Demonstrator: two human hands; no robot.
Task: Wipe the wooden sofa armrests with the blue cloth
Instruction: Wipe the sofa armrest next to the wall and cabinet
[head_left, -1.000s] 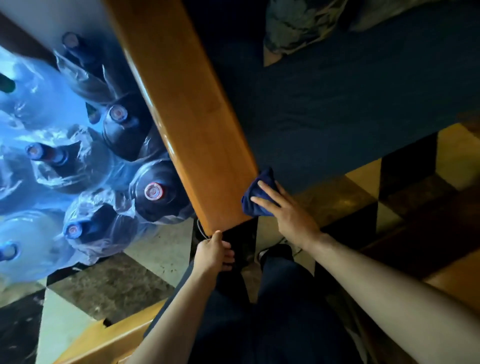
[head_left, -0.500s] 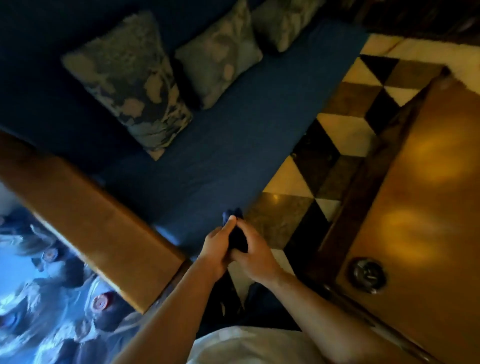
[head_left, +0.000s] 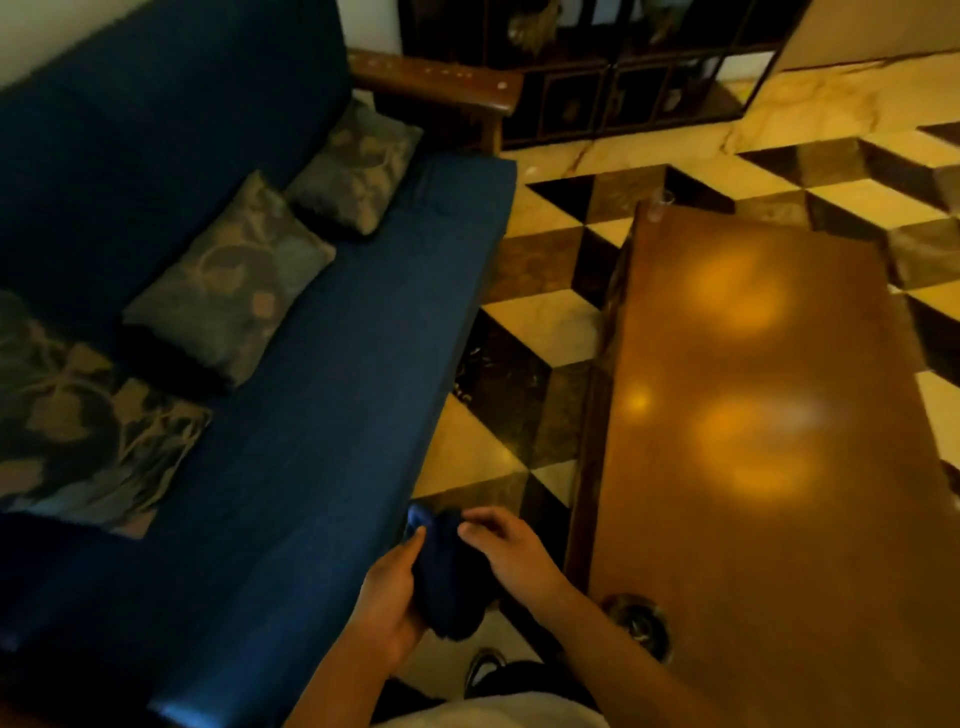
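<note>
Hands are seen low in the middle of the view, both closed around the blue cloth (head_left: 447, 577), which is bunched into a dark wad between them, above the gap between sofa and table. The left hand (head_left: 387, 597) cups the cloth from the left and beneath, fingers curled under it and the thumb laid along its upper edge; the right hand (head_left: 506, 548) grips it from the right, fingertips bent down onto the fabric. A lighter blue fold shows at the far tip of the wad. To the left the sofa (head_left: 322, 415) is spread out, its dark blue seat running from the near left to the far middle, with three patterned cushions (head_left: 228, 280) leaned in a row against the backrest. At the sofa's far end one wooden armrest (head_left: 436, 78) is seen — brown, with pale specks on its top — well apart from the hands and the cloth. On the right a glossy wooden table (head_left: 753, 467) reflects blurred orange lights, and a small dark round object (head_left: 639, 618), too dim to be identified, sits at its near left corner. Between sofa and table the floor (head_left: 545, 322) is tiled in cream, brown and black diamonds. A dark cabinet (head_left: 597, 88) stands at the far side, beyond the armrest.
</note>
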